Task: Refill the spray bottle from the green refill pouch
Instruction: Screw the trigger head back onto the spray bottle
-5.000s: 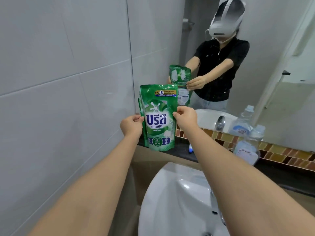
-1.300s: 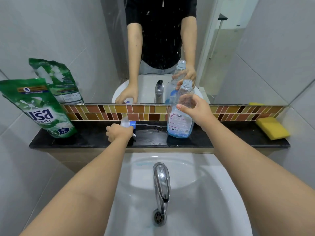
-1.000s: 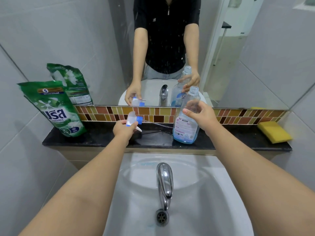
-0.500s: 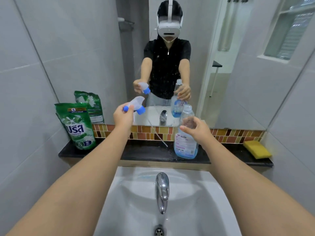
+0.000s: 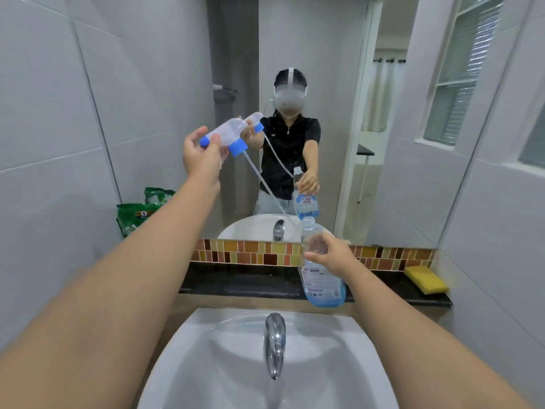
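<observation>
My left hand (image 5: 202,156) holds the white and blue spray head (image 5: 227,137) high in front of the mirror, its thin dip tube (image 5: 259,178) hanging down to the right toward the bottle's mouth. My right hand (image 5: 331,253) grips the upper body of the clear spray bottle (image 5: 323,283), which stands uncapped on the black ledge (image 5: 241,283) with some blue liquid at its bottom. The green refill pouch (image 5: 132,218) leans against the wall at the ledge's left end, mostly hidden behind my left forearm.
A white sink (image 5: 224,358) with a chrome tap (image 5: 275,343) lies below the ledge. A yellow sponge (image 5: 426,280) rests at the ledge's right end. The mirror (image 5: 339,84) above a mosaic tile strip (image 5: 253,255) reflects the person. Tiled walls close in on both sides.
My left hand has lifted the spray head from the ledge up and away from the bottle, with the tube trailing. My right hand has stayed on the bottle. The view has tilted up.
</observation>
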